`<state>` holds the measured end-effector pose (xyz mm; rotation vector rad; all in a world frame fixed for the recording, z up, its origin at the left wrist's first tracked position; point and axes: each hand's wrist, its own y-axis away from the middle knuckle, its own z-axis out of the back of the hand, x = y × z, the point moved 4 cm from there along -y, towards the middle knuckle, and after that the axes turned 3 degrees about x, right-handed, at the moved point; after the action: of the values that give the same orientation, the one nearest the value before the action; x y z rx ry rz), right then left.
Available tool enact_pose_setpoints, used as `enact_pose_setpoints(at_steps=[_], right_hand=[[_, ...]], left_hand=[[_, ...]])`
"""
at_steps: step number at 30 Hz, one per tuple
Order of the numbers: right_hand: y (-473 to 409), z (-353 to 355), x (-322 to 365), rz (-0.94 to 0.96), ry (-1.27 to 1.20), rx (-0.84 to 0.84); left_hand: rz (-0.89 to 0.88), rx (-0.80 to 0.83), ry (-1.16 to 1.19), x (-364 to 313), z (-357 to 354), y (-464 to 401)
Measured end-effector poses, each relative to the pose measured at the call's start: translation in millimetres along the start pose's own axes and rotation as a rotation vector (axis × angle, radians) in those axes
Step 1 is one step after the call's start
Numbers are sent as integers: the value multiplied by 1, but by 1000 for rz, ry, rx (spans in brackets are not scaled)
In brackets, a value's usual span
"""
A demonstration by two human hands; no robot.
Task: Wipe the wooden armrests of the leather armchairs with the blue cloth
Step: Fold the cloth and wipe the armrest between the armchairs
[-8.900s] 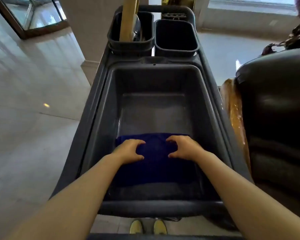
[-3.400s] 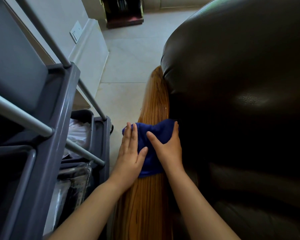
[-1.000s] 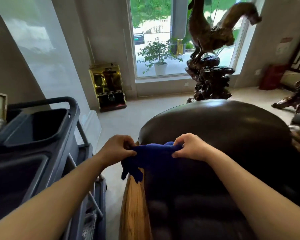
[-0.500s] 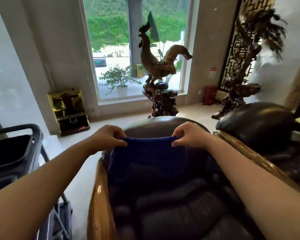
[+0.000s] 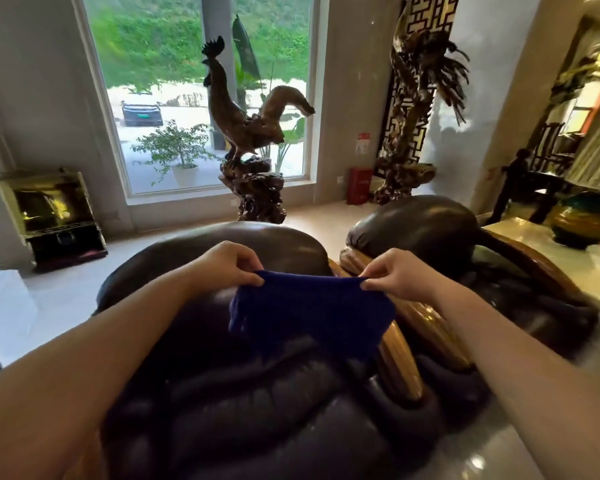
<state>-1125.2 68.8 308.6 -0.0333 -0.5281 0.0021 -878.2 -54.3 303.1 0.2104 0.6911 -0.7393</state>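
The blue cloth (image 5: 309,317) hangs spread in the air above the dark leather armchair (image 5: 257,393). My left hand (image 5: 227,263) pinches its upper left corner and my right hand (image 5: 395,275) pinches its upper right corner. Below the cloth's right edge runs the chair's glossy wooden armrest (image 5: 397,362). A second dark leather armchair (image 5: 420,226) stands just to the right, and its own wooden armrest (image 5: 433,337) lies alongside the first one.
A carved wooden rooster sculpture (image 5: 246,133) stands behind the chairs by the window. A gold cabinet (image 5: 52,216) is at the left wall, a second carved sculpture (image 5: 416,109) at the right, and a pale table (image 5: 568,258) at far right.
My view has swung right and both hands have carried the spread cloth rightward, from over the first chair's seat toward the armrests between the two chairs. The cart has left the view.
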Motion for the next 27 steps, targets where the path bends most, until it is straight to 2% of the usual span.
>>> enact_pose_setpoints(at_steps=[6, 14, 19, 27], right_hand=[[29, 34, -94, -63, -56, -87], [17, 68, -189, -106, 17, -143], [-13, 79, -258, -130, -3, -118], [-61, 76, -358, -122, 5, -36]], left_hand=[[-10, 29, 34, -51, -67, -51], [-60, 54, -12, -93, -122, -138], [-59, 53, -12, -96, -159, -204], [83, 16, 24, -77, -236, -272]])
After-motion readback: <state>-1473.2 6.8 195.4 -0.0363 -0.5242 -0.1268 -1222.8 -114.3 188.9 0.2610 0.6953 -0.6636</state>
